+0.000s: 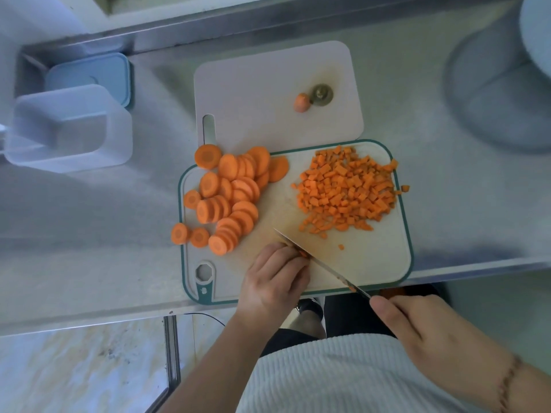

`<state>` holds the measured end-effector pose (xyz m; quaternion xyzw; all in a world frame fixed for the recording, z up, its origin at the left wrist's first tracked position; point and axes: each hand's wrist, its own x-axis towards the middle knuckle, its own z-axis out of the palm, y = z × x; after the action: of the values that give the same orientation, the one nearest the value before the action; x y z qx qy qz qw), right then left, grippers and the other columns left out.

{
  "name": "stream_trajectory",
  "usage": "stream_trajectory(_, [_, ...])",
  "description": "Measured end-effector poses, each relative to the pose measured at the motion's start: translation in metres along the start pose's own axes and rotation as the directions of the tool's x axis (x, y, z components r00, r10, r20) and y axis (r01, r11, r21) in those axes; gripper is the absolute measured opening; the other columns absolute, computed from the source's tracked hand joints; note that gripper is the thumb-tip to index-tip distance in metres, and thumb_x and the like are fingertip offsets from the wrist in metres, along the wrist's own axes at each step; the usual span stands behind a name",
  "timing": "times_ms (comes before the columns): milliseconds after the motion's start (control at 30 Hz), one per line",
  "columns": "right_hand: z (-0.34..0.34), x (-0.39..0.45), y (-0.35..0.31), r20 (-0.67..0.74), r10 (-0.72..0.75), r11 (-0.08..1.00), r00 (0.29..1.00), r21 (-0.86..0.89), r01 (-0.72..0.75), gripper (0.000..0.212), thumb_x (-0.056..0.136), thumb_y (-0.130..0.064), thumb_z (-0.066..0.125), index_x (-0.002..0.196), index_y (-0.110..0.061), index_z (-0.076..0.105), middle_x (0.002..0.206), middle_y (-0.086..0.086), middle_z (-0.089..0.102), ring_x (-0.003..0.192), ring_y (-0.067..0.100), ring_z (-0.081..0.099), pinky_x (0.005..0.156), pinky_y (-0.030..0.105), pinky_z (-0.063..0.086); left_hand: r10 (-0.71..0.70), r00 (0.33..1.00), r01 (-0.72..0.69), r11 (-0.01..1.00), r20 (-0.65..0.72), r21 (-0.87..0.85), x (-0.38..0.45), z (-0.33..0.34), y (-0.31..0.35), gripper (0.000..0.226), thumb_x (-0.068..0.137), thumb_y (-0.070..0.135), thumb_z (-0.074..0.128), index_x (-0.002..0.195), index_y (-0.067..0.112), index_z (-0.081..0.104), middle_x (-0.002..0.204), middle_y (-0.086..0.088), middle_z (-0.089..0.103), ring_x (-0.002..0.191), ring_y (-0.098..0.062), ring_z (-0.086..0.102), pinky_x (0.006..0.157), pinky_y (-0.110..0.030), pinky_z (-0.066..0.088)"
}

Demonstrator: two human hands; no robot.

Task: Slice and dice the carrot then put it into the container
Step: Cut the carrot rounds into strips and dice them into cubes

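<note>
1. The left hand (275, 281) sits at the near edge of the teal-rimmed cutting board (407, 234), its fingers (281, 253) curled down over a small stack of carrot (303, 254) – only a sliver of orange shows beside the blade.
2. The right hand (417, 326) is closed round the handle of the knife (322, 262), just off the desk's near edge; the blade lies slanted across the board, touching the knuckles.
3. Whole carrot rounds (226, 198) are heaped toward the board's left side, the diced pile (346, 192) toward its right, with a cube or two spilled past the rim.
4. The empty container (68, 129) waits near the desk's far-left corner, well apart from the board.
5. Risks, as I judge it: the piece under the fingers is tiny, so a slip could nick a fingertip – and the board overhangs the desk's near edge, so hard chopping might tip it or scatter dice to the floor.
</note>
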<state>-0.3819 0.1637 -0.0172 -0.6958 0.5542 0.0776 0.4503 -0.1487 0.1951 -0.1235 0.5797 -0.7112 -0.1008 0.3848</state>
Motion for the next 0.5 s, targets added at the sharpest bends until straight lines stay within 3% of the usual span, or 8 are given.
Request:
stream_trajectory(200, [0.009,0.019,-0.012,0.028,-0.02,0.998,0.999,-0.06,0.021,0.072,0.083,-0.074,0.007,0.059,-0.019,0.046,0.053,0.001,0.05,0.053,0.016,0.049,0.059,0.037,0.047,-0.011,1.0,0.011,0.999,0.005,-0.041,0.002,-0.001,-0.001,0.007,0.08,-0.007,0.08,0.084,-0.002,0.076,0.091,-0.011,0.072,0.092,-0.024,0.064,0.082,-0.035,0.056])
stream_trajectory(500, [-0.011,0.026,-0.004,-0.002,-0.004,1.0,1.0,0.015,0.004,0.064,0.082,-0.071,0.021,0.053,-0.017,0.039,0.041,-0.003,0.041,0.041,0.009,0.041,0.045,0.023,0.034,-0.03,0.999,0.031,0.999,0.011,-0.031,0.0,-0.006,0.005,0.008,0.082,-0.006,0.08,0.089,-0.004,0.076,0.09,-0.015,0.068,0.081,-0.032,0.063,0.078,-0.039,0.053])
